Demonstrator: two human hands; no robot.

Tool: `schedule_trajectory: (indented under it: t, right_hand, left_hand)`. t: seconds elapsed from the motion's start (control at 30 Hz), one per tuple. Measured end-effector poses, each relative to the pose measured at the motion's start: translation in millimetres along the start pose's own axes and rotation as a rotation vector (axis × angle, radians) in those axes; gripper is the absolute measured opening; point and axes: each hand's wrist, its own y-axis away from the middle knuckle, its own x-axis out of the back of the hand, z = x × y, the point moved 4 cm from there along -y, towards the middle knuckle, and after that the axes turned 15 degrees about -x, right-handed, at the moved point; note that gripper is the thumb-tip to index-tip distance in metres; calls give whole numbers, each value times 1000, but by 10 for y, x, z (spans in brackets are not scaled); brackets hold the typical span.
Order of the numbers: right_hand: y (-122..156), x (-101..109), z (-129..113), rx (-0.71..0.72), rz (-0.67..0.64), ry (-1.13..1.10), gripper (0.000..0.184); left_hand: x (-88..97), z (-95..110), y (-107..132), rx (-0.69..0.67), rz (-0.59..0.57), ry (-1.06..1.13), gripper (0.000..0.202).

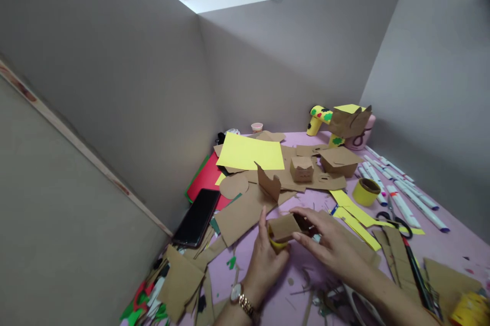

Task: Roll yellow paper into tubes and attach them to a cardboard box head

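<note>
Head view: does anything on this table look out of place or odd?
The phone lies tilted on a heap of cardboard scraps by the wall, and paper slivers litter the pink table.

Phone (197, 218) lies left of the held cardboard piece (284, 226); scissors (395, 220) right; box (301, 169) behind.

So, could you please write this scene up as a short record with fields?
left hand: grip on small folded brown cardboard piece and a yellow round thing beneath it
right hand: pinches the same piece
wrist: gold watch on left
table: pink surface, grey partition walls
nearby: black phone, yellow paper sheet, yellow tape roll, black-handled scissors
</note>
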Motion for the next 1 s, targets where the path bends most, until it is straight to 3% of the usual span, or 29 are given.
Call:
schedule_trajectory:
  t: [0.27, 0.5, 0.63, 0.83, 0.9, 1.0]
  right_hand:
    - [-72, 90, -162, 76, -164, 305, 28]
    - [-121, -126, -267, -4, -253, 438, 31]
    - [-68, -256, -128, 16, -168, 342, 47]
    - [62, -383, 100, 36, -111, 282, 44]
    - [90, -360, 134, 9, -46, 199, 48]
    - [143, -309, 199, -54, 20, 88, 39]
  left_hand:
    - [-33, -72, 20, -16, -110, -107, 87]
    - [-12, -117, 25, -20, -133, -148, 80]
    - [11, -144, 20, -20, -121, -131, 86]
    - [8, -127, 10, 19, -120, -145, 86]
    - [35, -113, 19, 10, -84, -137, 87]
    - [117, -60, 41, -58, -19, -162, 81]
